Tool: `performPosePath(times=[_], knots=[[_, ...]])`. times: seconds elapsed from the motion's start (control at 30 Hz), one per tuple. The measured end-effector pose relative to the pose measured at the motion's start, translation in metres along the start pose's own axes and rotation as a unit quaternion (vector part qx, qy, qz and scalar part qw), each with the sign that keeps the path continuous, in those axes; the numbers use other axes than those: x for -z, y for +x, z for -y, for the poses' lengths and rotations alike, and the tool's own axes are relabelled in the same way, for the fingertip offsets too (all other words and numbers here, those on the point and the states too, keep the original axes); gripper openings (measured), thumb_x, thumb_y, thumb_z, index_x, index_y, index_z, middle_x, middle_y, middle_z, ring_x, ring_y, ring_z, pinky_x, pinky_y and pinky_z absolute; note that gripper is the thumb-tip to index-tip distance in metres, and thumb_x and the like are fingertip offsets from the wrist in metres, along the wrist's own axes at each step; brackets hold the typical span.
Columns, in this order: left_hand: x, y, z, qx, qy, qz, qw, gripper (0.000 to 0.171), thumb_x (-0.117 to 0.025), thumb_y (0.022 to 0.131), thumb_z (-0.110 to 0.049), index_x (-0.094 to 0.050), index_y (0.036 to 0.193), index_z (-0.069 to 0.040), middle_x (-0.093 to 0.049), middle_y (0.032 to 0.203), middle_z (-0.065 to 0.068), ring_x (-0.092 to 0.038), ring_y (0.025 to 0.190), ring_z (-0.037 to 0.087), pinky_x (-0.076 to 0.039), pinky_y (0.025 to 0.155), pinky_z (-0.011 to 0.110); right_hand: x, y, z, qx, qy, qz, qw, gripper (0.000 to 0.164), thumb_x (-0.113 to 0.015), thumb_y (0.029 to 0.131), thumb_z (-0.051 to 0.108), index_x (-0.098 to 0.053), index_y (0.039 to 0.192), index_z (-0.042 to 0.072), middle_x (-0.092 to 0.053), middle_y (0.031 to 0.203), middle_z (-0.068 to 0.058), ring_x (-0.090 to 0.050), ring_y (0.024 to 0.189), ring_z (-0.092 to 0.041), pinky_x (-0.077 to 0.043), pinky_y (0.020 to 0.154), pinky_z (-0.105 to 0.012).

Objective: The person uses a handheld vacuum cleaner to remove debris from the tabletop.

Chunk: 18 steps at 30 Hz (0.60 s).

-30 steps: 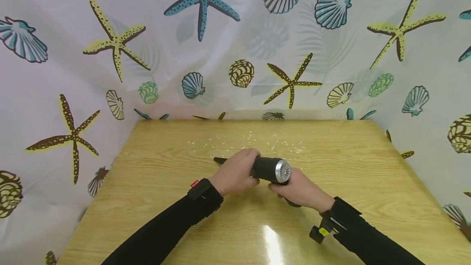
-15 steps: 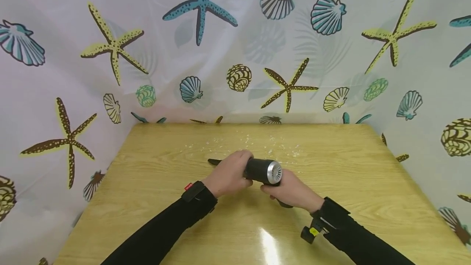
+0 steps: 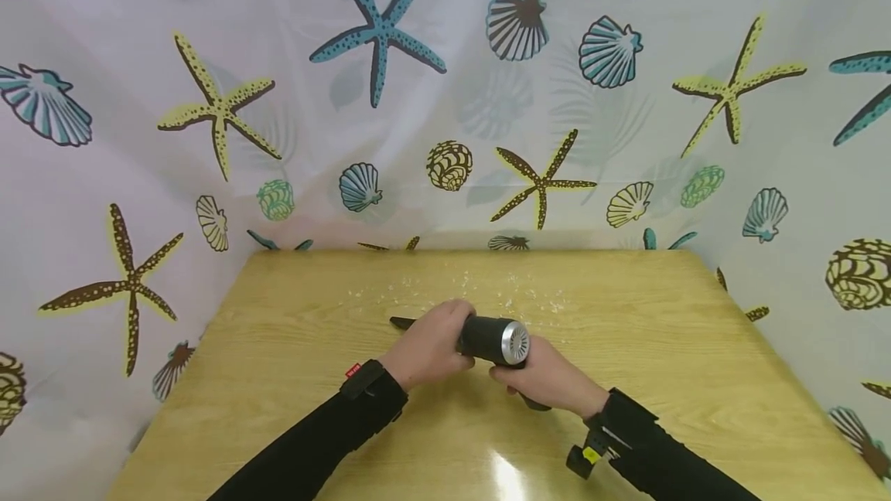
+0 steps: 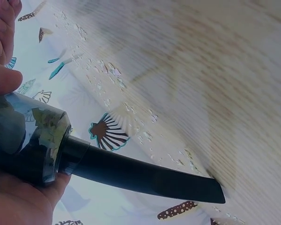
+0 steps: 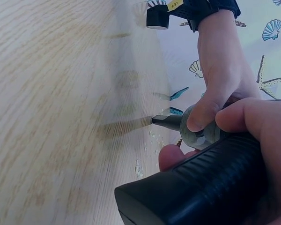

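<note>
A black handheld vacuum (image 3: 483, 339) with a silver vented end hangs close over the wooden table, lying across it with its nozzle toward the left. My left hand (image 3: 435, 342) grips it around the front body. My right hand (image 3: 553, 377) is wrapped round its handle (image 5: 196, 183). In the left wrist view, the long flat nozzle (image 4: 145, 176) reaches down with its tip right at the wood. Behind it, the clear dust cup (image 4: 49, 131) shows pale bits inside. Small white and yellowish crumbs (image 4: 114, 72) lie scattered on the table beyond the vacuum.
The wooden table (image 3: 292, 408) ends at the back and sides against a white curtain (image 3: 292, 138) printed with starfish and shells. A small black camera (image 3: 580, 461) juts from the right wrist strap.
The head view has tilted up, so the scene sits lower in the frame. The vacuum and both hands have shifted slightly left over the table; both grips look the same.
</note>
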<state>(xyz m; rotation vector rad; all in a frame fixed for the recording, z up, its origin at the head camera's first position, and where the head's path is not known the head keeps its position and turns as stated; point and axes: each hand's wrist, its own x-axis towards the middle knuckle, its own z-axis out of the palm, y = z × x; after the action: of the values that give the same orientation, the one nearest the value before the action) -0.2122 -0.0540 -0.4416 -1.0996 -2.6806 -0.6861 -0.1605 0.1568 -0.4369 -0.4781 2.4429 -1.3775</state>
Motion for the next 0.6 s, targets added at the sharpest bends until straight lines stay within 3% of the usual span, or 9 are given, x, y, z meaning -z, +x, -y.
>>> performPosePath(times=[0.6], knots=[[-0.008, -0.001, -0.011, -0.015, 0.013, -0.011, 0.9998, 0.053, -0.082, 0.061, -0.018, -0.052, 0.104, -0.012, -0.056, 0.098, -0.002, -0.049, 0.087, 0.009, -0.050, 0.077, 0.033, 0.005, -0.014, -0.002, -0.007, 0.002, 0.008, 1.000, 0.055, -0.067, 0.087, 0.020, -0.045, 0.134, 0.000, -0.060, 0.077, -0.009, -0.061, 0.067, -0.033, -0.048, 0.059, -0.037]])
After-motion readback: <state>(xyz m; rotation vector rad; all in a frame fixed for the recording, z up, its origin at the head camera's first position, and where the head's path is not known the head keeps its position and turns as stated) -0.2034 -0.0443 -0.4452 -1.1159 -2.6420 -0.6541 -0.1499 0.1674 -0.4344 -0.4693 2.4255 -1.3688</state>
